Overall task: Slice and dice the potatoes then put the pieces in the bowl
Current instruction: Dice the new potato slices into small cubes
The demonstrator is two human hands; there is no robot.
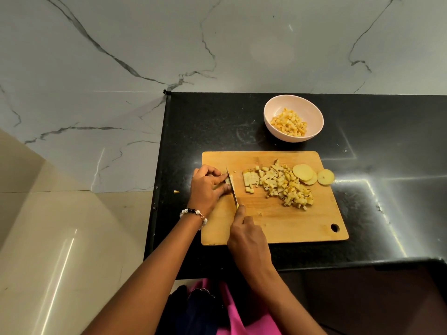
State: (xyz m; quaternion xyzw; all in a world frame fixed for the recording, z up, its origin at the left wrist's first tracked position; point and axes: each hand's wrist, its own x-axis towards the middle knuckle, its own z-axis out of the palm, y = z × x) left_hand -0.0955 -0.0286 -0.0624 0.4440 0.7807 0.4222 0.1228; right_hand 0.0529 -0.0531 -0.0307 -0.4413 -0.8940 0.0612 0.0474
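While most of the shot is white marble-look wall (121,56) and glossy beige floor tile (48,238), the action sits on a black speckled stone countertop (387,165). On it lies a rectangular wooden cutting board (290,226) with a hang hole in the near right corner. Behind the board, a bit apart from it, there's a round pale pink bowl (293,118) already holding some yellow potato cubes (289,123).

Right hand (249,240) is wrapped around the handle of a small knife (232,189), with the yellow handle barely peeking out past the fingers and the blade angled down against the board's left side. Left hand (208,187), with a white and black bead bracelet (193,213) on the wrist, has its fingers curled and pinching a small potato piece (227,181) right against the blade.

To the right of the knife sits a heap of diced potato (283,186), then three round potato slices (312,175), the outermost hanging over the board's right edge. One stray potato bit (176,191) sits on the counter left of the board.
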